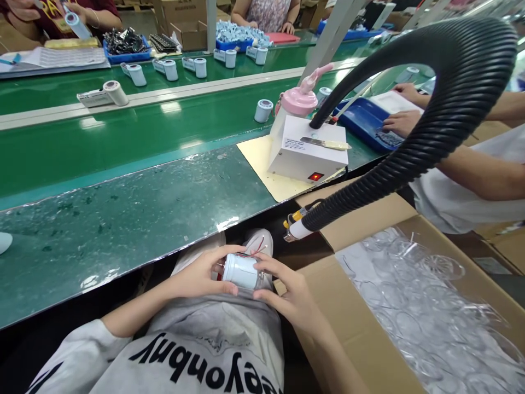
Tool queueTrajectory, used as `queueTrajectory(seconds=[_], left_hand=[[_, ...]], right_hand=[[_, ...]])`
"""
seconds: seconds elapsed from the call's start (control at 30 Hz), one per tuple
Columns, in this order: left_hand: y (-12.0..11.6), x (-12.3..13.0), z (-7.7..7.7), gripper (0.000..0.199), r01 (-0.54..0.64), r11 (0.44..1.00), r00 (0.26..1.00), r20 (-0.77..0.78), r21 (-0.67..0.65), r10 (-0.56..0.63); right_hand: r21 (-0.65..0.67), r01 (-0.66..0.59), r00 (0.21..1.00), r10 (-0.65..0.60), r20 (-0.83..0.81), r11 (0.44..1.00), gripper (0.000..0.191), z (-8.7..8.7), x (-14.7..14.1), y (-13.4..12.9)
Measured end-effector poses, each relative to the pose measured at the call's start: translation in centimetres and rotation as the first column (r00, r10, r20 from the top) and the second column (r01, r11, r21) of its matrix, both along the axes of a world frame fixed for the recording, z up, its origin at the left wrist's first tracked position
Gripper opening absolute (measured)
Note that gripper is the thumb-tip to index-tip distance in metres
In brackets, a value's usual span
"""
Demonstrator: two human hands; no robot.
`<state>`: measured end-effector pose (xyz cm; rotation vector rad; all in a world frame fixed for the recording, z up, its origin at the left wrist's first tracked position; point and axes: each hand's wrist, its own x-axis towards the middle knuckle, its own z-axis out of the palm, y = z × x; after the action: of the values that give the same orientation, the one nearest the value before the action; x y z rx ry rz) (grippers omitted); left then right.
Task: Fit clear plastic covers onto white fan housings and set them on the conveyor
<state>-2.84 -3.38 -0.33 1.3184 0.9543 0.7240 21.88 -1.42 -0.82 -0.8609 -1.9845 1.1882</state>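
Note:
Over my lap I hold a light-blue cylindrical housing (241, 271) on its side, with thin red and dark wires sticking up behind it. My left hand (207, 272) grips its left end between thumb and fingers. At the other end, my right hand (287, 287) closes on a clear plastic piece (260, 279) fitted against the housing. Part of that clear piece is covered by my fingers. Just beyond my right hand hangs the metal-tipped end (296, 232) of a black corrugated hose.
The black hose (459, 65) arches from a white box (309, 153) with a lit red switch. A carton (336, 306) of clear plastic parts stands at right. Several cylindrical units (199, 68) stand along the green conveyor (135, 148). A co-worker's hands (404, 109) are at a blue tray.

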Motion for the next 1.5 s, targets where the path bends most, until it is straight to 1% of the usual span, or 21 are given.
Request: queueTrajectory(seconds=[0.1, 0.17, 0.3, 0.4, 0.5, 0.6, 0.73, 0.83, 1.0, 1.13, 1.27, 1.33, 1.4, 1.5], left_hand=[[0.2, -0.4, 0.6, 0.075, 0.054, 0.990, 0.998, -0.047, 0.133, -0.048], [0.3, -0.6, 0.7, 0.074, 0.077, 0.977, 0.996, -0.055, 0.199, -0.067], [0.3, -0.8, 0.5, 0.074, 0.094, 0.954, 0.994, -0.075, 0.284, -0.075], [0.2, -0.8, 0.2, 0.074, 0.100, 0.927, 0.995, -0.064, 0.362, -0.083], [0.2, -0.9, 0.1, 0.075, 0.109, 0.909, 0.994, -0.064, 0.403, -0.090], [0.2, -1.0, 0.2, 0.075, 0.115, 0.906, 0.993, -0.069, 0.407, -0.095], [0.2, -1.0, 0.2, 0.076, 0.125, 0.904, 0.992, -0.080, 0.409, -0.102], [0.2, -1.0, 0.1, 0.078, 0.127, 0.902, 0.991, -0.078, 0.413, -0.104], [0.3, -1.0, 0.1, 0.079, 0.130, 0.898, 0.991, -0.074, 0.420, -0.108], [0.3, -1.0, 0.1, 0.079, 0.145, 0.893, 0.989, -0.081, 0.426, -0.122], [0.2, -1.0, 0.1, 0.079, 0.152, 0.894, 0.988, -0.075, 0.422, -0.133], [0.3, -1.0, 0.1, 0.078, 0.153, 0.903, 0.988, -0.072, 0.402, -0.135], [0.4, -0.9, 0.2, 0.077, 0.153, 0.922, 0.988, -0.071, 0.354, -0.137], [0.7, -0.6, 0.1, 0.076, 0.143, 0.964, 0.990, -0.045, 0.222, -0.137]], right_hand=[[-0.080, 0.006, 1.000, -0.008, -0.022, 0.997, 0.038, 0.1, -0.1, 0.0], [-0.120, 0.009, 0.999, -0.015, -0.049, 0.993, 0.038, 0.3, -0.2, 0.0], [-0.229, 0.016, 0.993, -0.042, -0.111, 0.973, 0.040, 0.6, -0.5, -0.2], [-0.310, -0.004, 0.985, -0.050, -0.167, 0.951, 0.038, 0.9, -0.7, -0.3], [-0.378, -0.021, 0.978, -0.060, -0.200, 0.925, 0.036, 1.0, -0.8, -0.3], [-0.470, -0.020, 0.974, -0.088, -0.207, 0.882, 0.035, 0.9, -0.8, -0.4], [-0.576, -0.027, 0.971, -0.116, -0.211, 0.817, 0.040, 0.7, -1.0, -0.3], [-0.628, -0.031, 0.969, -0.131, -0.211, 0.778, 0.042, 0.9, -1.2, -0.2], [-0.684, -0.050, 0.957, -0.160, -0.241, 0.728, 0.044, 1.1, -1.7, -0.1], [-0.759, -0.061, 0.947, -0.202, -0.249, 0.648, 0.051, 0.4, -2.1, -0.3], [-0.811, -0.081, 0.948, -0.205, -0.242, 0.580, 0.057, -0.3, -2.3, -0.6], [-0.825, -0.089, 0.952, -0.197, -0.236, 0.558, 0.058, -0.4, -2.3, -0.6], [-0.835, -0.091, 0.952, -0.199, -0.234, 0.543, 0.058, -0.4, -2.3, -0.7], [-0.847, -0.081, 0.950, -0.217, -0.225, 0.526, 0.058, -0.7, -2.4, -0.6]])
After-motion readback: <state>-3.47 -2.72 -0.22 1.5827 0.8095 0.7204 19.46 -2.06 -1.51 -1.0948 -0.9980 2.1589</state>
